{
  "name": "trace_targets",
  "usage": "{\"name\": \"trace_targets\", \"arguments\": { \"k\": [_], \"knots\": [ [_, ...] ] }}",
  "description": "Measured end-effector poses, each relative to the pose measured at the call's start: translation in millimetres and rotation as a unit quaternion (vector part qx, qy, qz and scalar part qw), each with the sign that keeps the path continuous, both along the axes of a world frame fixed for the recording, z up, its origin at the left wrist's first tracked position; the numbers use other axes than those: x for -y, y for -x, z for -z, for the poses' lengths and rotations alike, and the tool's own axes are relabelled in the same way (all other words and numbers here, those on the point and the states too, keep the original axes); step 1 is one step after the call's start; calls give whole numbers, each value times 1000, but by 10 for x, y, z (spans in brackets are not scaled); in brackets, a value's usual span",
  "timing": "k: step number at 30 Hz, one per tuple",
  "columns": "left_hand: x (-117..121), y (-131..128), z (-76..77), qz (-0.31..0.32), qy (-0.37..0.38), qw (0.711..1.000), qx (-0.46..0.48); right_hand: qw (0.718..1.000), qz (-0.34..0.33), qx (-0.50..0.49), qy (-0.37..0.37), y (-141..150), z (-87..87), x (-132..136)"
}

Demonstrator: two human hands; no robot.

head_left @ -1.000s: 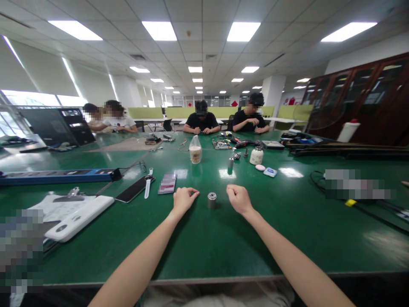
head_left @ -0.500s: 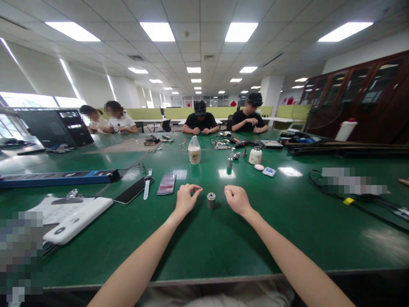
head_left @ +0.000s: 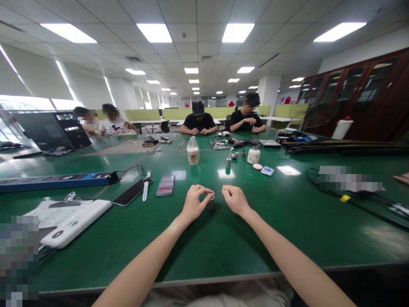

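A small grey metal cylinder (head_left: 210,204) stands upright on the green table in front of me, its top mostly covered by my fingers. My left hand (head_left: 195,202) is at the cylinder's top, thumb and fingertips pinched together. Whatever is between those fingertips is too small to make out. To the right of the cylinder, apart from it, my right hand (head_left: 235,199) is curled closed, and its fingers hide anything inside. Farther back stands a second slim metal cylinder (head_left: 228,165).
Around me on the table (head_left: 243,251) are a clipboard (head_left: 79,221), phone (head_left: 131,194), white watch (head_left: 146,187), blue power strip (head_left: 57,181), bagged cup (head_left: 193,155), white jar (head_left: 253,155) and black cables (head_left: 361,209). Several people sit across the far side.
My left hand has moved right, from beside the metal cylinder to over its top. The right hand stays closed in nearly the same place. The view has shifted slightly.
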State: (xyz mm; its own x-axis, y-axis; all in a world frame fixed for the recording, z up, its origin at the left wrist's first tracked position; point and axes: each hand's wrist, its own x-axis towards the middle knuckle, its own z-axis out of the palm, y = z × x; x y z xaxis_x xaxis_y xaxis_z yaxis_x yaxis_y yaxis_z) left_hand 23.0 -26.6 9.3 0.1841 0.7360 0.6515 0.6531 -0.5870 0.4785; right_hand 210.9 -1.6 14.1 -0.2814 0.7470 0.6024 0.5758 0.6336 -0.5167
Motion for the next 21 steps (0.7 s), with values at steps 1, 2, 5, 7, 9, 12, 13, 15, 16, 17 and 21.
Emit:
{"name": "trace_targets", "arguments": {
  "k": [1,2,5,7,9,12,13,15,16,17,21],
  "knots": [
    [2,-4,2,-1,1,1000,3,1000,0,-1,2,0,0,2],
    [3,-6,4,-1,3,1000,9,1000,0,-1,4,0,-1,4],
    [-1,-3,15,1,5,1000,24,1000,2,2,12,-4,-8,12],
    [-8,1,25,0,7,1000,25,1000,-2,2,20,-5,-17,20],
    [-13,5,32,0,11,1000,20,999,-13,0,30,-3,-23,28],
    [-19,14,38,-9,10,1000,24,999,-22,0,47,15,-21,38],
    [-21,20,39,-16,7,999,33,998,-22,0,52,26,-16,39],
    [-33,37,42,-36,-4,998,56,998,-24,2,62,52,-1,42],
    [-42,47,46,-45,-10,997,67,998,-27,4,63,67,8,42],
    [-52,58,51,-54,-14,996,76,997,-31,7,63,84,19,42],
    [-93,88,79,-65,-19,995,79,997,-40,11,59,158,58,21]
  ]
}}
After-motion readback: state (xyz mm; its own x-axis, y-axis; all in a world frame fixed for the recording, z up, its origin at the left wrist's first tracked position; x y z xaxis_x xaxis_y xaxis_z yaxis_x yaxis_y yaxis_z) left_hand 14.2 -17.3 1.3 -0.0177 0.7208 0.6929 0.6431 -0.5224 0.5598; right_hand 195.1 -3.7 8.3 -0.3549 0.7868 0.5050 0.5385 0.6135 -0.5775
